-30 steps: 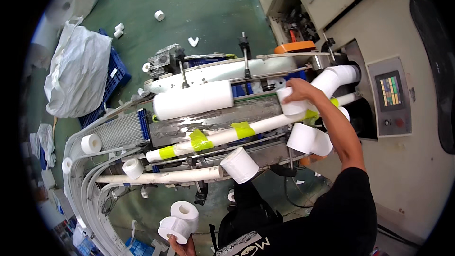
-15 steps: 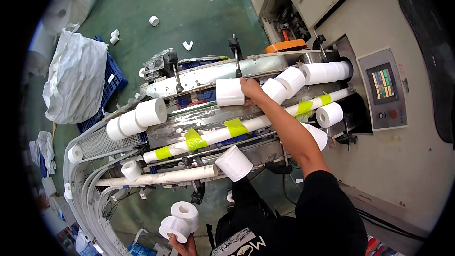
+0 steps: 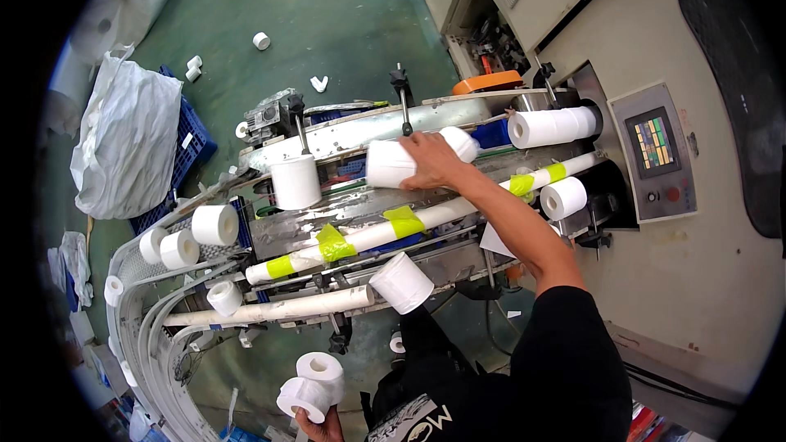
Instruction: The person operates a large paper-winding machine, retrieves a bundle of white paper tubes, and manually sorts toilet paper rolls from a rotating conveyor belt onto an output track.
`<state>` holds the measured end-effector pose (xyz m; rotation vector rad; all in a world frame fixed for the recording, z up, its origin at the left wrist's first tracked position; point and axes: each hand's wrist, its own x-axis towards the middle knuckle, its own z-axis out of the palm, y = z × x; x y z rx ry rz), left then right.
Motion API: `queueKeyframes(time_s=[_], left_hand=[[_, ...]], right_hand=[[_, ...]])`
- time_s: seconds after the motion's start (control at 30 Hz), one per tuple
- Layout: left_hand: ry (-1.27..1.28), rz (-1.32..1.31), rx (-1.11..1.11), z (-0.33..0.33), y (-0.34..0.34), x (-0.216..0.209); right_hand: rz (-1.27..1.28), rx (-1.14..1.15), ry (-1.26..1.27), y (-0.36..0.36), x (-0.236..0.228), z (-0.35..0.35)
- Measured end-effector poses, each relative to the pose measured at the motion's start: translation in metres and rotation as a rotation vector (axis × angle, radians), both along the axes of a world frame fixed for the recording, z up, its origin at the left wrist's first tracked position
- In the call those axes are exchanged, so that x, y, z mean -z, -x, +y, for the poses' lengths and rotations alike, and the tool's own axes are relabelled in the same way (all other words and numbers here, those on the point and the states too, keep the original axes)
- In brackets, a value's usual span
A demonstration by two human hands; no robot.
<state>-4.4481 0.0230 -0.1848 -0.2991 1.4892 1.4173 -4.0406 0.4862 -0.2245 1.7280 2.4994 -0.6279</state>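
My right hand [image 3: 432, 160] lies on a white paper roll [image 3: 391, 163] in the upper conveyor lane, fingers curved over it. More white rolls sit along that lane: one upright [image 3: 295, 182] to its left, two lower left [image 3: 214, 224], and a pair at the machine mouth [image 3: 550, 126]. My left hand [image 3: 319, 424] at the bottom edge grips two small white rolls [image 3: 311, 385]. A single roll [image 3: 401, 282] rests on the near rail. A white guide tube with yellow-green tape [image 3: 385, 233] runs across the conveyor.
A beige machine with a control screen [image 3: 653, 144] stands at the right. A white sack [image 3: 123, 143] on a blue pallet sits at the left, with a big paper log [image 3: 123, 12] behind it. Stray rolls [image 3: 261, 40] lie on the green floor.
My right hand has pushed the rolls leftward along the upper lane, and the rolls ahead have moved down toward the left curve. My left hand keeps hold of its two rolls.
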Motion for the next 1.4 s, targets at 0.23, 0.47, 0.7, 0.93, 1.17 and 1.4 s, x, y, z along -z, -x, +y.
queueKeyframes(time_s=[0.23, 0.47, 0.7, 0.93, 1.17, 1.4], left_hand=[[-0.089, 0.004, 0.035, -0.005, 0.003, -0.004], [0.019, 0.059, -0.017, 0.021, -0.004, -0.02], [0.044, 0.055, -0.096, 0.009, -0.002, -0.022], [0.027, 0.019, -0.094, 0.013, 0.002, -0.013], [-0.037, 0.009, 0.013, 0.017, 0.003, -0.006], [0.091, 0.07, 0.093, -0.015, 0.017, 0.016]], right_hand=[[0.006, 0.861, -0.303, -0.147, 0.038, 0.033], [0.119, 0.83, -0.251, -0.147, 0.075, 0.084], [-0.213, 0.454, 0.12, -0.193, 0.056, 0.093], [-0.112, 0.46, 0.171, -0.225, 0.049, 0.086], [-0.039, 0.545, -0.129, -0.23, 0.04, 0.077], [0.49, 0.402, -0.253, -0.1, 0.009, -0.045]])
